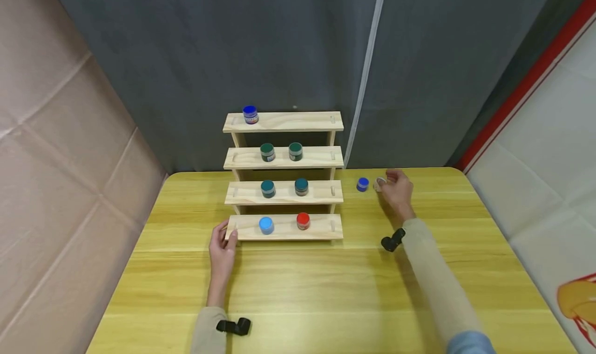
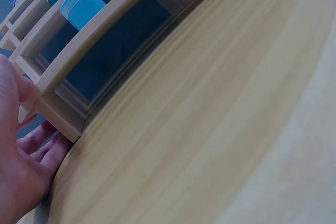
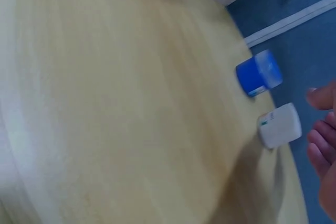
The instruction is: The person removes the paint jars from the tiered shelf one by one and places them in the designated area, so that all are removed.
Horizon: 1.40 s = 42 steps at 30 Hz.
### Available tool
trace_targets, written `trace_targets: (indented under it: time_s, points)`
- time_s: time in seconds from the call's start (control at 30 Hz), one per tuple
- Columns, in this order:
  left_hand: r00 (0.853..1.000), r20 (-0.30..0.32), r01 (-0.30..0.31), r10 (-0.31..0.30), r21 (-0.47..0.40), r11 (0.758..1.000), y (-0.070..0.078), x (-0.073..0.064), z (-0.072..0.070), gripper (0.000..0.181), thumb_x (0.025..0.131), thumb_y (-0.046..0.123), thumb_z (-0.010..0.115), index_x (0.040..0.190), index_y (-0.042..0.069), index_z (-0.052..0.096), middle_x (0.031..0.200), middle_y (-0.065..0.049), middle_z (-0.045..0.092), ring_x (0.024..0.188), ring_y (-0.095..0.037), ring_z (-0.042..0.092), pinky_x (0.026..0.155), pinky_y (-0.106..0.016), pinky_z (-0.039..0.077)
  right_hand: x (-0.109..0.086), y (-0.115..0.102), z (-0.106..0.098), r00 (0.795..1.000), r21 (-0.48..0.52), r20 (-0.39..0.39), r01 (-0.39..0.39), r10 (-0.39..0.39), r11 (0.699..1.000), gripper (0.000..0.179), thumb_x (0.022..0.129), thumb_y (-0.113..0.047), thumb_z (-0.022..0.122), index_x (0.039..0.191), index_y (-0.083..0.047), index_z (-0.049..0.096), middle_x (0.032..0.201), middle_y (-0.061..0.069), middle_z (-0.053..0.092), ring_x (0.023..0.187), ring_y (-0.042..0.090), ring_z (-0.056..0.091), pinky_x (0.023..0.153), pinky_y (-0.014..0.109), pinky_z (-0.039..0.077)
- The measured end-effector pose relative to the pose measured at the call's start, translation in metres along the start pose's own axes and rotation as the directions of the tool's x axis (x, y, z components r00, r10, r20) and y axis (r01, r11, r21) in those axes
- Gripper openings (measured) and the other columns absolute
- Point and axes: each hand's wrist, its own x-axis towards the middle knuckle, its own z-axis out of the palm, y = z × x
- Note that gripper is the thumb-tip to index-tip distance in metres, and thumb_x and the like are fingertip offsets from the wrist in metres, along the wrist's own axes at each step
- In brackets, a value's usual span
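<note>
A four-step wooden display rack stands on the table. My left hand grips the left end of its lowest step, thumb at the front edge and the other fingers round the side. In the left wrist view those fingers reach behind the end board, low near the tabletop. At the right, a small white jar stands upright on the table beside a blue jar. My right hand is right by the white jar, thumb and fingers slightly apart with a gap to it in the right wrist view.
On the rack stand a dark blue jar on top, green jars and teal jars on the middle steps, and a light blue jar and a red jar at the bottom. A grey curtain hangs behind the table.
</note>
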Motion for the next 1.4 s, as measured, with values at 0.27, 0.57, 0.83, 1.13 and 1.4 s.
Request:
trace_targets:
  time_s: [0.27,0.57,0.83,1.13,1.4]
  points:
    - [1.000,-0.014,-0.019,0.019,-0.017,1.000,0.000,-0.001,0.001,0.041,0.102,0.006,0.056,0.143,0.002,0.051,0.119,-0.023,0.065,0.083,-0.006,0.059,0.070,-0.017,0.049,0.001,-0.029,-0.006,0.997,0.000,-0.068,0.042,-0.042,0.999,0.037,0.098,-0.014,0.065,0.129,0.006,0.059,0.129,0.025,0.064,0.122,0.039,0.060,0.107,0.050,0.048]
    - [1.000,-0.007,-0.024,0.024,-0.028,0.999,0.000,-0.001,0.000,0.041,0.102,0.005,0.055,0.143,0.000,0.050,0.124,-0.028,0.063,0.083,-0.003,0.059,0.070,-0.016,0.049,0.001,-0.065,-0.006,0.991,0.068,-0.117,0.074,-0.066,0.995,0.039,0.100,-0.021,0.063,0.130,0.003,0.060,0.128,0.022,0.065,0.118,0.034,0.063,0.104,0.046,0.050]
    - [1.000,-0.004,-0.009,0.009,-0.026,1.000,0.001,-0.001,0.000,0.042,0.103,0.006,0.055,0.144,0.002,0.049,0.121,-0.023,0.064,0.085,-0.006,0.060,0.072,-0.018,0.050,-0.003,-0.100,0.003,0.978,0.129,-0.203,0.081,-0.053,0.988,0.043,0.101,-0.029,0.061,0.134,-0.002,0.057,0.134,0.016,0.063,0.125,0.029,0.058,0.110,0.039,0.046]
    - [1.000,0.007,0.001,-0.001,-0.041,0.999,0.002,-0.002,0.000,0.043,0.103,0.004,0.054,0.145,0.000,0.047,0.119,-0.025,0.064,0.084,-0.007,0.059,0.073,-0.017,0.049,-0.008,-0.148,0.007,0.966,0.197,-0.242,0.143,-0.094,0.970,0.041,0.100,-0.029,0.064,0.131,-0.004,0.060,0.131,0.013,0.065,0.121,0.024,0.061,0.108,0.032,0.048]
    - [1.000,0.012,0.017,-0.016,-0.055,0.998,0.000,0.001,-0.001,0.045,0.102,0.005,0.055,0.146,0.002,0.047,0.122,-0.026,0.064,0.085,-0.009,0.060,0.073,-0.019,0.050,-0.012,-0.184,0.012,0.953,0.214,-0.234,0.246,-0.195,0.945,0.041,0.097,-0.027,0.067,0.131,-0.003,0.060,0.131,0.013,0.066,0.122,0.023,0.061,0.109,0.033,0.047]
